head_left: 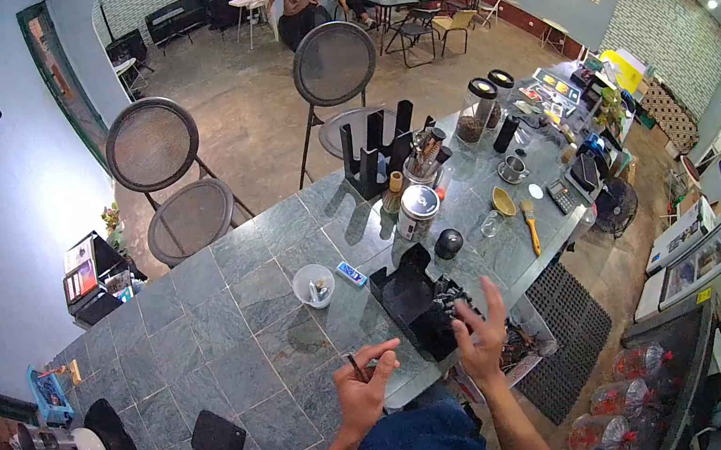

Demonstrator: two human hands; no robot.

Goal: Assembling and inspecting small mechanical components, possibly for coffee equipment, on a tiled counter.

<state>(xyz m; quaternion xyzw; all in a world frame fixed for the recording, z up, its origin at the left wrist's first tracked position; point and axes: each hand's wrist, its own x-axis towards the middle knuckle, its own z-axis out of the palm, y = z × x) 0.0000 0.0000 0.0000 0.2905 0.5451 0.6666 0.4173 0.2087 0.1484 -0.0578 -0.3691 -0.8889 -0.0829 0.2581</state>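
Note:
My left hand [367, 386] is closed around a thin dark stick-like tool [357, 368], just left of the black device's near edge. Fingers spread, my right hand [484, 338] hovers by the device's right side; whether a fingertip touches it cannot be told. The black plastic device [406, 298] sits on the tiled counter with its top opened up. Dark, jagged parts [455, 297] show at its right side, partly behind my right fingers. Left of it stand a clear plastic cup [314, 287] with small pieces inside and a small blue-and-white packet [351, 273].
Behind the device are a round dark knob-like object [449, 244], a silver canister [419, 212] and a black upright rack [368, 171]. A yellow-handled brush [532, 228] lies at right. A flat black pad [219, 438] rests at left. Two people are farther off.

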